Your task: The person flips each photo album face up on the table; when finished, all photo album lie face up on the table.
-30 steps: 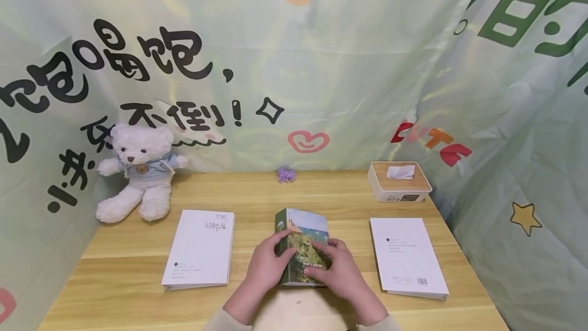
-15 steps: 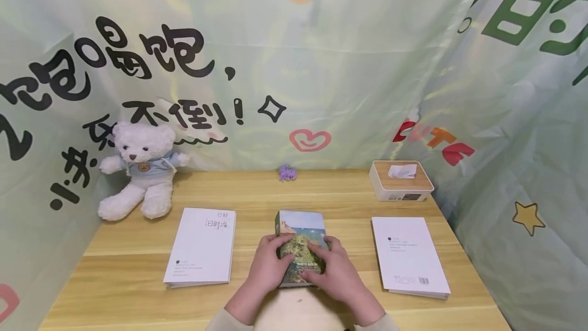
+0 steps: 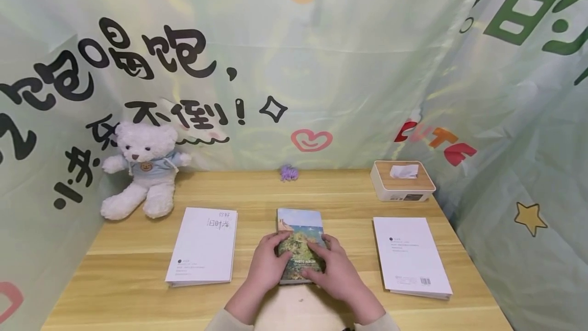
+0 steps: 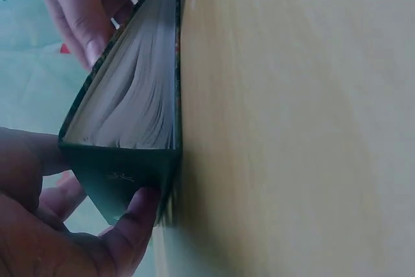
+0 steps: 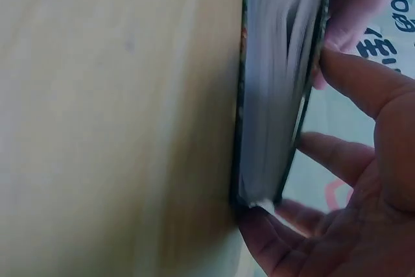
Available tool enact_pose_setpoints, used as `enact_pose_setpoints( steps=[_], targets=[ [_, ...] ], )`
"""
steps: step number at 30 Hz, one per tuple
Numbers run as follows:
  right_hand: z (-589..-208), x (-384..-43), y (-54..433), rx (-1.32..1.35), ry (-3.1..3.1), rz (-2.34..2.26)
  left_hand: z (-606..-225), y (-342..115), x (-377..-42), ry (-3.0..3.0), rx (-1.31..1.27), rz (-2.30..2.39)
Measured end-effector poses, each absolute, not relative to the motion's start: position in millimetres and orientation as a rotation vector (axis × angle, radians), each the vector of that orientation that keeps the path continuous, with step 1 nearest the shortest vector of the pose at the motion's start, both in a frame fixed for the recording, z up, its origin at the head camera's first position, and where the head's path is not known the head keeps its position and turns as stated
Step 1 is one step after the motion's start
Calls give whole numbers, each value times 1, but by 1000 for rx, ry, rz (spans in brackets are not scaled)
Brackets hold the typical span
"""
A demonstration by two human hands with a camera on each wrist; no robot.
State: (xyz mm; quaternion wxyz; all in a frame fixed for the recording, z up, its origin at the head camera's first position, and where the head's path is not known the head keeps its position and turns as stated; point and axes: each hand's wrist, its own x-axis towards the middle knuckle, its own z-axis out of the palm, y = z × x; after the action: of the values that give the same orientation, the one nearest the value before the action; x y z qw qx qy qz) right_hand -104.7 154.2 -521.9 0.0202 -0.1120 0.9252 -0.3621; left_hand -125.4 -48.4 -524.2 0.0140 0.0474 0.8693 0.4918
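A thick photo album (image 3: 300, 223), with a beach and greenery picture on its cover, lies at the middle of the table between both hands. My left hand (image 3: 268, 262) holds its left side, thumb over the cover. In the left wrist view a fingertip (image 4: 146, 200) presses the dark green spine (image 4: 110, 176). From the opposite side my right hand (image 3: 337, 269) grips the album, thumb on the cover and fingers around the opening edge. White page edges (image 5: 272, 95) show in the right wrist view, and the cover slopes, higher along the spine.
A white book (image 3: 202, 246) lies to the left and another white book (image 3: 412, 254) to the right. Behind are a white teddy bear (image 3: 146, 167), a small purple object (image 3: 289, 172) and a tissue box (image 3: 401, 183). A printed cloth backdrop (image 3: 257, 65) borders the wooden table (image 3: 119, 269).
The album has turned slightly between the hands: its green spine, visible from the head earlier, is now out of sight there and the cover faces up more squarely. Both hands keep their hold.
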Motion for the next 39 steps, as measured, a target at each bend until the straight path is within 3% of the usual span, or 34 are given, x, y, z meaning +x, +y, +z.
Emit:
enact_pose_setpoints(
  steps=[17, 23, 30, 34, 39],
  targets=[
    [-521, -101, 176, -362, 2735, -1285, -519, -46, -122, 2802, 58, 1377],
    [-519, -102, 184, -345, 2751, -1363, -507, -31, -128, 2980, 143, 1240],
    [-513, -95, 219, -296, 2912, -1525, -489, 7, -132, 2775, 339, 1543],
    [-500, -86, 251, -101, 3116, -1551, -487, 38, -130, 2563, 378, 1587],
    [-493, -81, 287, 436, 3231, -1623, -493, 74, -124, 2436, 422, 1451]
  ],
)
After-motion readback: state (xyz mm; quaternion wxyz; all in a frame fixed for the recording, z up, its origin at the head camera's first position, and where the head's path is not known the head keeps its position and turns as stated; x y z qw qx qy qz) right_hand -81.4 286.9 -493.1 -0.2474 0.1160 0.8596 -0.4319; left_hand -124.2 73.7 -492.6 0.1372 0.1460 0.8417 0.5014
